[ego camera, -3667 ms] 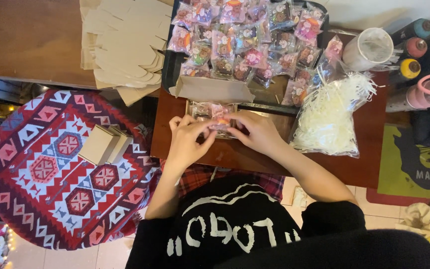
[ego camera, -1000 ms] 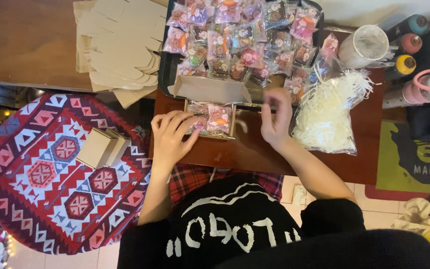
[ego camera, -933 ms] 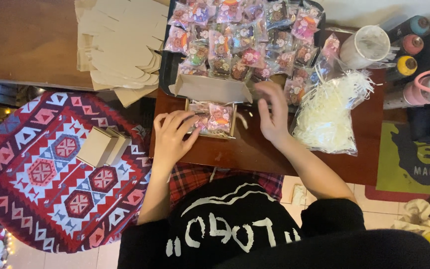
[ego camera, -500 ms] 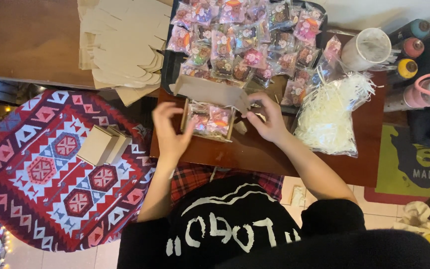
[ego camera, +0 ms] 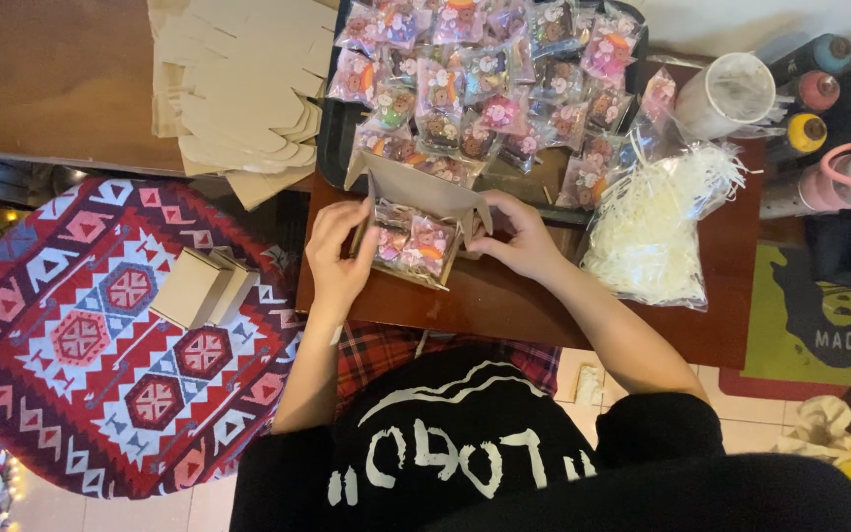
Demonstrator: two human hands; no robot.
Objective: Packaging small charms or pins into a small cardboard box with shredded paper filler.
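Note:
A small brown cardboard box (ego camera: 416, 187) stands open on the dark wooden table (ego camera: 504, 305), with several clear packets of colourful cookies (ego camera: 411, 241) inside. My left hand (ego camera: 339, 258) grips the box's left side. My right hand (ego camera: 514, 236) holds its right side, fingers at the lid flap. Both hands rest at the box's edges.
A black tray (ego camera: 332, 148) behind the box holds several wrapped cookie packets (ego camera: 485, 69). A bag of white shredded paper (ego camera: 657, 222) lies right of my hand. Flat cardboard blanks (ego camera: 238, 89) are stacked at the back left. Closed small boxes (ego camera: 199, 288) sit on a patterned round cushion (ego camera: 81, 335). Bottles (ego camera: 819, 89) stand at the far right.
My right hand came back from the tray to the box's right side. My left hand shifted from on top of the packets to the box's left wall. The lid flap now stands up.

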